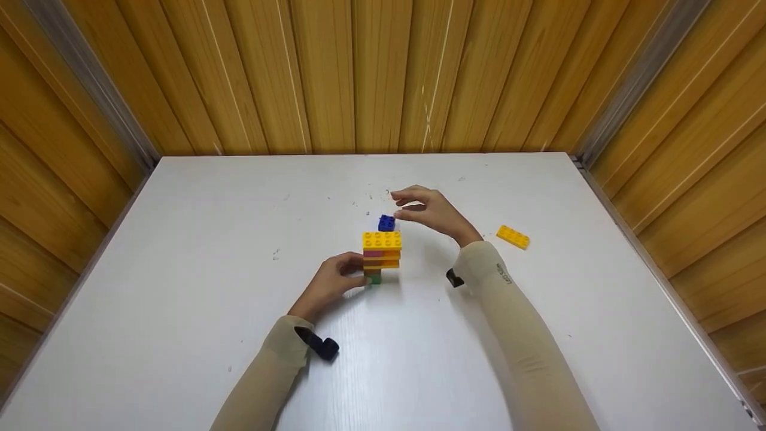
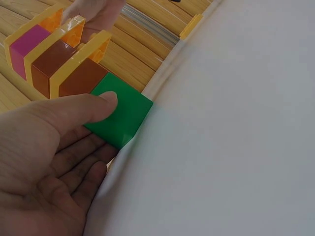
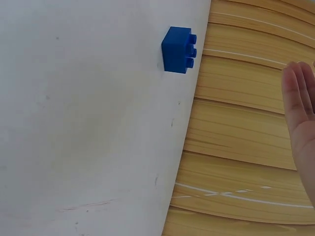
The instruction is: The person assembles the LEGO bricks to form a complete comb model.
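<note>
A tower of toy building bricks (image 1: 382, 241) stands on the table, made of a green brick (image 2: 125, 108) at the base, brown bricks (image 2: 83, 76), a magenta brick (image 2: 27, 51) and yellow plates that jut out to one side. My left hand (image 1: 332, 278) grips the tower low down, its thumb across the green brick. Just behind the tower sits a blue brick (image 1: 386, 222), studs upward. Over the table, beside and above this blue brick, my right hand (image 1: 432, 211) is held with its fingers extended, holding nothing. The right wrist view shows the blue brick apart from that hand.
A yellow plate (image 1: 513, 237) lies to the right of my right wrist. The white table (image 1: 179, 269) has small dark marks and is bounded by wood-patterned walls (image 1: 323, 78) at the back and sides.
</note>
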### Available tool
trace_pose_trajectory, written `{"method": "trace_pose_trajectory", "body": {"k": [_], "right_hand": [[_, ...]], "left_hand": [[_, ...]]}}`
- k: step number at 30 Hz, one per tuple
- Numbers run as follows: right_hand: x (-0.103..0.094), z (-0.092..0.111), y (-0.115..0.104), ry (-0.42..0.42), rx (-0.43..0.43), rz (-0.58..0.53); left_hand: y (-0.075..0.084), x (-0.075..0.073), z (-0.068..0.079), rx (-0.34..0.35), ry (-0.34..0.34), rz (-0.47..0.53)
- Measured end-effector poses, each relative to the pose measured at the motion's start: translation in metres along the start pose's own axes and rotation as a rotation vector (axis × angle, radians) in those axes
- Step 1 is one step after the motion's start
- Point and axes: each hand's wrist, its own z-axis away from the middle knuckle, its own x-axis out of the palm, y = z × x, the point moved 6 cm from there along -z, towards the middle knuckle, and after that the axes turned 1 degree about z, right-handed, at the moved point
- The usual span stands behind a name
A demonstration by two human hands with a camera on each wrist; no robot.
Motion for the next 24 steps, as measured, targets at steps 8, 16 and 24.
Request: {"method": "trace_pose_trajectory", "body": {"k": [8,16,24], "right_hand": [[0.004,-0.017,0.049,0.003,0.108,0.037],[0.009,-0.024,0.067,0.029,0.187,0.064],[0.019,-0.025,0.086,0.015,0.329,0.056]], "left_hand": [[0.001,0.000,0.001,-0.002,-0.002,-0.010],[0.002,0.000,0.001,0.005,0.000,-0.012],[0.001,-0.001,0.000,0.000,-0.002,-0.024]]}}
